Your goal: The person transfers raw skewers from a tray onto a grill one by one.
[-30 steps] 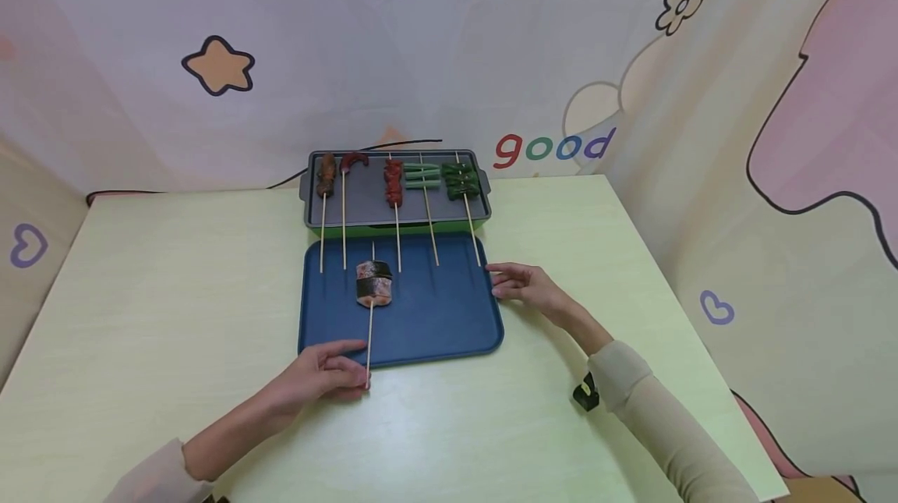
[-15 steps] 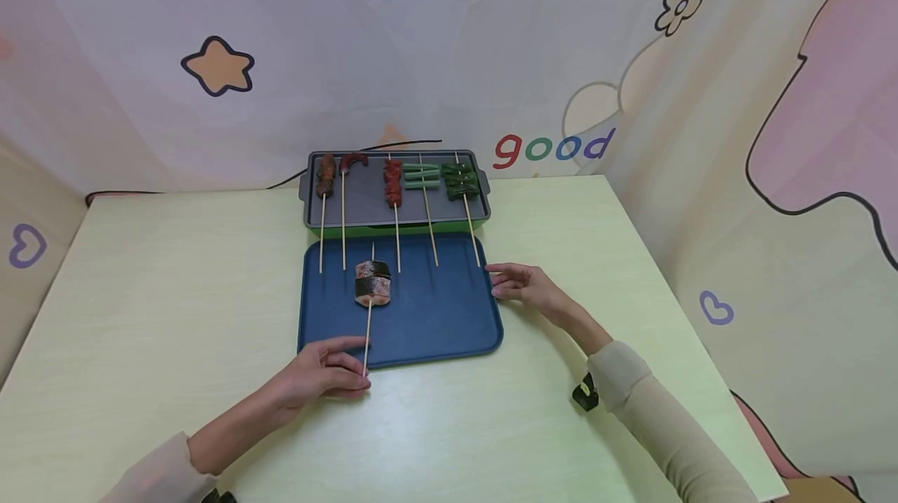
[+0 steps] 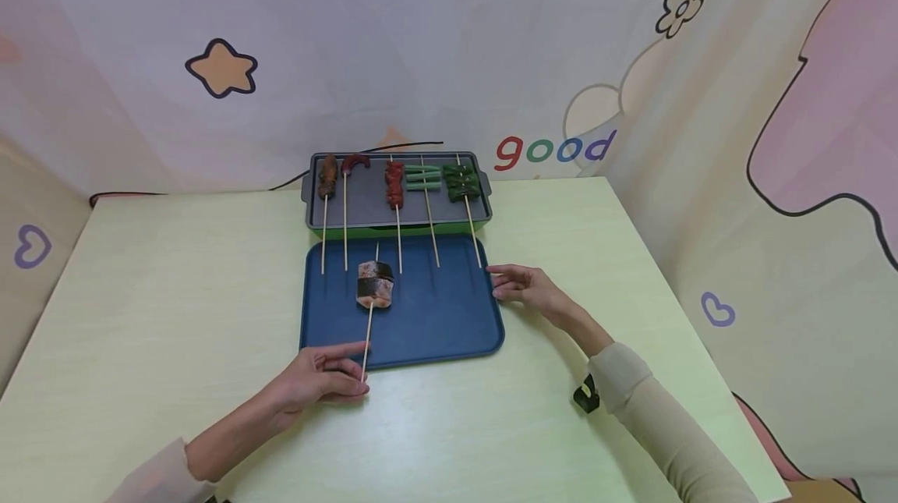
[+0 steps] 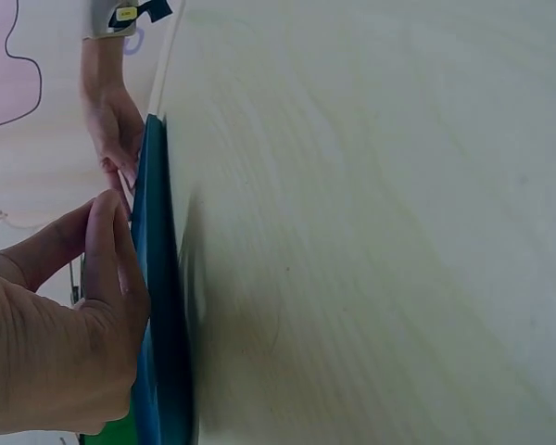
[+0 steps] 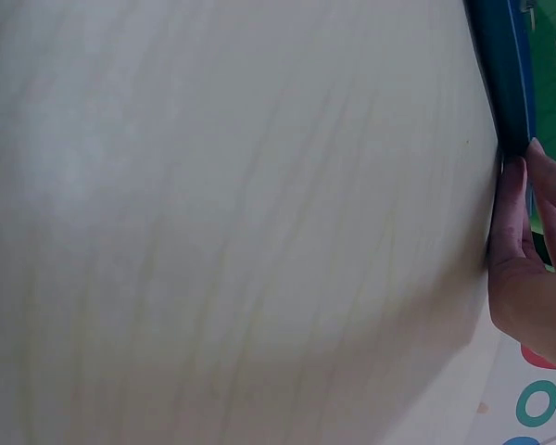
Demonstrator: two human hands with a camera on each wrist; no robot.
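Observation:
In the head view, my left hand [image 3: 319,378] pinches the lower end of a skewer's thin stick at the front edge of a blue tray [image 3: 442,324]. The skewer [image 3: 375,285] carries pale speckled chunks crossed by black bands, and overlaps the tray's left half. In the left wrist view, the left thumb and fingertips meet beside the tray's edge, with the stick mostly hidden. My right hand [image 3: 529,288] touches the tray's right rim with extended fingers. The right wrist view has that hand's fingertips [image 5: 514,171] right at the tray's corner [image 5: 510,111].
Behind the tray stands a green-sided grill with a dark plate [image 3: 368,203]. Several skewers lie on it, including a brown one [image 3: 327,177], a red one [image 3: 394,185] and a dark green one [image 3: 461,182]; their sticks overhang the tray. A patterned curtain [image 3: 351,43] closes off the back.
The skewer's stick tilts slightly more, its lower end shifting a little left in my left hand. My right hand stays at the tray's rim; the skewers on the grill have not moved.

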